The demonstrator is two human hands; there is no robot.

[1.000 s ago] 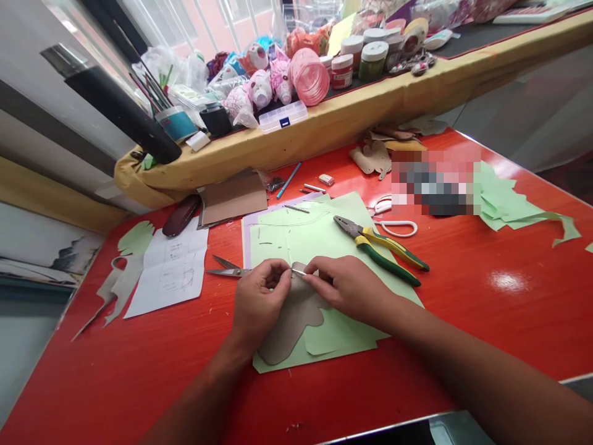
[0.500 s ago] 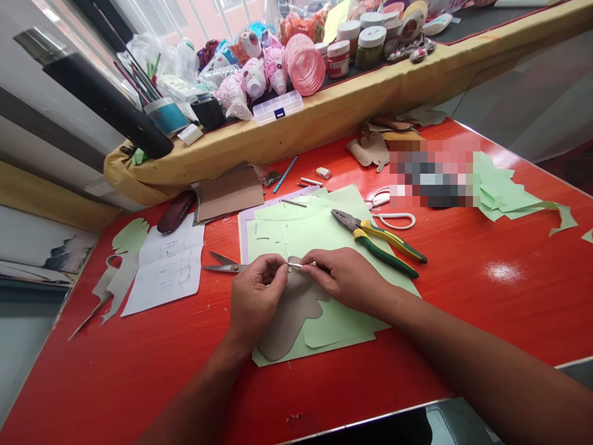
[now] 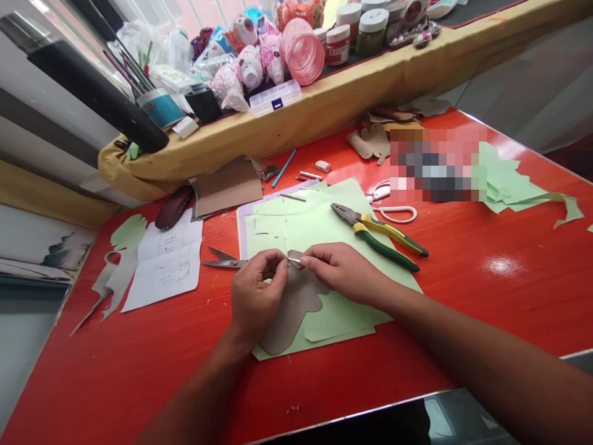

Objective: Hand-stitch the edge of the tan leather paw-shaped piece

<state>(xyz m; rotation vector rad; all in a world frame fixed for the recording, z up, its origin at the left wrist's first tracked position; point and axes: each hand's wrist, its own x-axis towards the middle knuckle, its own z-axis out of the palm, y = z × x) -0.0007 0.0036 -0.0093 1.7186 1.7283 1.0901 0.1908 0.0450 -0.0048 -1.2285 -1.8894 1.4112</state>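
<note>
My left hand (image 3: 256,290) and my right hand (image 3: 340,272) meet over a brown cardboard cut-out (image 3: 291,312) that lies on light green paper sheets (image 3: 319,235). Both hands pinch the cut-out's top end, where a thin metal wire or pin (image 3: 293,260) shows between the fingertips. Which hand grips the wire I cannot tell. Small scissors (image 3: 225,262) lie just left of my left hand. Pliers with yellow-green handles (image 3: 380,237) lie on the green paper behind my right hand.
White-handled scissors (image 3: 393,210), green paper scraps (image 3: 509,188), a folded white sheet (image 3: 164,262), brown card (image 3: 227,185) and a dark case (image 3: 173,207) lie on the red table (image 3: 486,290). A yellow ledge (image 3: 324,111) with jars, pink figures and a clear box runs behind.
The hands stay pinched together at the cut-out's top; the view has shifted a little, and the fingers have closed in slightly over the wire.
</note>
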